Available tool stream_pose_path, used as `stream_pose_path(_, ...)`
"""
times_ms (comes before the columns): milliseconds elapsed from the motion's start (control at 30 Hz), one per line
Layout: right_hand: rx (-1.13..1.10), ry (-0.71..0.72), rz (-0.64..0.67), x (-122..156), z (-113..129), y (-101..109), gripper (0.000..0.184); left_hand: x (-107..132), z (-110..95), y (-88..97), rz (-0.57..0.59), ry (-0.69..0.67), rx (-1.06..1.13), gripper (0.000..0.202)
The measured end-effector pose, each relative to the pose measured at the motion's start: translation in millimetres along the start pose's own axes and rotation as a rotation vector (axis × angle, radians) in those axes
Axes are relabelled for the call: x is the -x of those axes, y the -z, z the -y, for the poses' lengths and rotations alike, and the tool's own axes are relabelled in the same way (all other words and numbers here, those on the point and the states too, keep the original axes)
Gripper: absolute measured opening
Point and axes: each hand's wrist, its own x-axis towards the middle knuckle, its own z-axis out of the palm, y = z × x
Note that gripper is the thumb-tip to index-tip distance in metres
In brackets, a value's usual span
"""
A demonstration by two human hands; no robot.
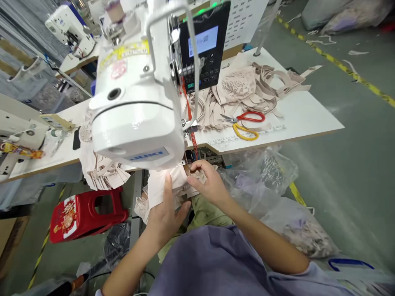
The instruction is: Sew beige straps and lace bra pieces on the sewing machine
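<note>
A white sewing machine head (135, 123) fills the middle of the view and hides its needle area. Pale beige fabric (156, 186), with lace-like parts, hangs at the machine's front edge under a bright light. My left hand (166, 216) lies on this fabric with its fingers stretched and the thumb spread away. To its right, my right hand (211, 186) has thumb and index finger bent together at the fabric's edge, close to the needle area. Exactly what is between those fingertips is partly hidden.
Red-and-yellow scissors (243, 119) and a ruler (268, 130) lie on the white table (311, 119), by a heap of beige strips (240, 86). A control panel (203, 49) stands behind. Below are a red stool (89, 211) and plastic bags (286, 218).
</note>
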Motion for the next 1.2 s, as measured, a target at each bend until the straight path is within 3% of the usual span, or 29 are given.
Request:
stream_pose_path(167, 0.093, -0.054, 0.004, 13, 5, -4, 0.028, 9, -15, -13.3, -0.029, 0.014, -0.023, 0.093)
stream_pose_path(267, -0.061, -0.149, 0.053, 30, 4, -1, 0.023, 23, -39, -22.3, -0.015, -0.077, -0.039, 0.099)
stream_pose_path(400, -0.194, -0.218, 0.093, 51, 7, 15, 0.023, 46, -61, -24.5, 0.206, -0.128, 0.246, 0.102)
stream_pose_path(467, -0.185, -0.230, 0.086, 57, 8, 24, 0.023, 52, -60, -21.5, 0.375, -0.089, 0.519, 0.097)
stream_pose_path(533, -0.173, -0.243, 0.105, 62, 8, 33, 0.025, 53, -53, -17.5, 0.442, -0.064, 0.720, 0.084)
stream_pose_path(600, -0.147, -0.249, 0.152, 64, 8, 38, 0.025, 50, -42, -12.8, 0.350, -0.084, 0.764, 0.060)
stream_pose_path(667, -0.113, -0.243, 0.187, 65, 10, 41, 0.025, 43, -32, -6.6, 0.185, -0.095, 0.691, 0.039)
stream_pose_path(733, -0.065, -0.221, 0.210, 66, 14, 42, 0.024, 35, -24, 0.9, 0.051, -0.094, 0.613, 0.031)
stream_pose_path(833, 0.033, -0.150, 0.263, 66, 22, 43, 0.021, 18, -18, 12.5, -0.029, -0.180, 0.547, 0.041)
stream_pose_path(900, 0.111, -0.078, 0.319, 66, 27, 42, 0.019, 6, -15, 17.4, 0.055, -0.292, 0.527, 0.055)
stream_pose_path(967, 0.221, 0.035, 0.364, 67, 30, 41, 0.016, -4, -12, 18.0, 0.159, -0.403, 0.473, 0.060)
stream_pose_path(1033, 0.386, 0.215, 0.381, 67, 29, 39, 0.014, -10, -6, 13.6, 0.147, -0.481, 0.378, 0.044)
stream_pose_path(1133, 0.601, 0.519, 0.342, 69, 24, 39, 0.012, -6, 5, 2.2, -0.076, -0.630, 0.236, 0.008)
stream_pose_path(1200, 0.628, 0.649, 0.288, 70, 20, 38, 0.009, 4, 10, -4.4, -0.222, -0.725, 0.154, 0.012)
